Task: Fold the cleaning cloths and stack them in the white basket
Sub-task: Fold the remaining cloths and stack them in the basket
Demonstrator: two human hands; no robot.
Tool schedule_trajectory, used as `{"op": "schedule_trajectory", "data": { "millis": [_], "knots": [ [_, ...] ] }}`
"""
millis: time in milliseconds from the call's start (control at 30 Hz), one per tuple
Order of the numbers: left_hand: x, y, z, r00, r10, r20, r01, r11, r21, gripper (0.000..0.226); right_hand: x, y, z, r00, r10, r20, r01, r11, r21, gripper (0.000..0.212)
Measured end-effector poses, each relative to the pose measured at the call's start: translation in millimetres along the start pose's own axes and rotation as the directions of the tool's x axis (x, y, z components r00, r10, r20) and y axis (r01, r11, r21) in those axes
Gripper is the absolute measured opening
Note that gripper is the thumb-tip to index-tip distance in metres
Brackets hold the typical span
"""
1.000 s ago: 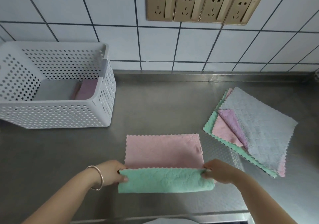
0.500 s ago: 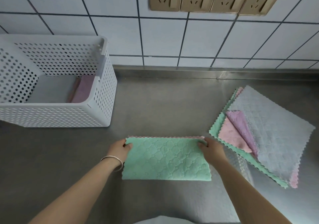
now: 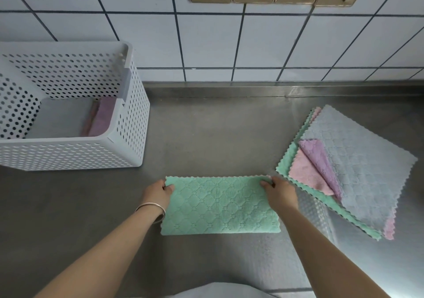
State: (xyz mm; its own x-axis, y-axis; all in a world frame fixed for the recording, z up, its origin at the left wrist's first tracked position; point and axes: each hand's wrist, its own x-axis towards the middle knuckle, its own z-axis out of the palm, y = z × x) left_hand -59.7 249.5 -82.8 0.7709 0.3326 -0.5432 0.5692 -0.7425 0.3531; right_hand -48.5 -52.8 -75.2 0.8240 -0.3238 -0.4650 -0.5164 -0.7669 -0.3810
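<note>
Each hand, left hand [image 3: 160, 192] and right hand [image 3: 280, 193], pinches a far corner of the half-folded green cloth [image 3: 220, 206] right of the white basket [image 3: 128, 123]; judging by this, a second fold comes next.

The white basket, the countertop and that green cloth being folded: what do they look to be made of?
White basket: likely moulded plastic, matte, with walls of regular round holes. Countertop: probably brushed stainless steel, grey with soft reflections and a raised back lip. Green cloth: looks like microfibre or similar soft fabric, with a quilted diamond pattern and zigzag-cut edges.
</note>
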Motion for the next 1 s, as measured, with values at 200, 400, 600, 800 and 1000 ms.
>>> {"op": "schedule_trajectory", "data": {
  "millis": [200, 400, 600, 800, 1000],
  "knots": [
    [-11.7, 6.8, -3.7, 0.991, -0.027, -0.127, 0.043, 0.991, 0.127, 0.031, -8.8, -0.6, 1.3, 0.985, 0.122, -0.121, -0.104, 0.983, 0.149, 0.033],
    [-35.1, 11.3, 24.0, 0.804, 0.548, -0.229, -0.456, 0.817, 0.353, 0.044, -32.5, 15.8, 4.2, 0.959, 0.203, -0.198, -0.118, 0.921, 0.37, 0.037],
    [-54.9, 27.7, 74.6, 0.682, 0.677, 0.275, -0.692, 0.478, 0.54, 0.07, -49.9, 20.9, 8.6, 0.971, 0.232, -0.056, -0.219, 0.96, 0.175, 0.044],
    [-41.7, 44.4, 71.7, 0.62, 0.669, 0.409, -0.752, 0.359, 0.554, 0.11, -49.3, 23.4, -4.2, 0.971, 0.189, 0.146, -0.186, 0.982, -0.034, 0.025],
    [-39.1, 52.5, 66.0, 0.651, 0.617, 0.442, -0.74, 0.388, 0.549, 0.118, -57.3, 21.3, -6.1, 0.975, 0.121, 0.186, -0.146, 0.981, 0.128, 0.011]
  ]
}}
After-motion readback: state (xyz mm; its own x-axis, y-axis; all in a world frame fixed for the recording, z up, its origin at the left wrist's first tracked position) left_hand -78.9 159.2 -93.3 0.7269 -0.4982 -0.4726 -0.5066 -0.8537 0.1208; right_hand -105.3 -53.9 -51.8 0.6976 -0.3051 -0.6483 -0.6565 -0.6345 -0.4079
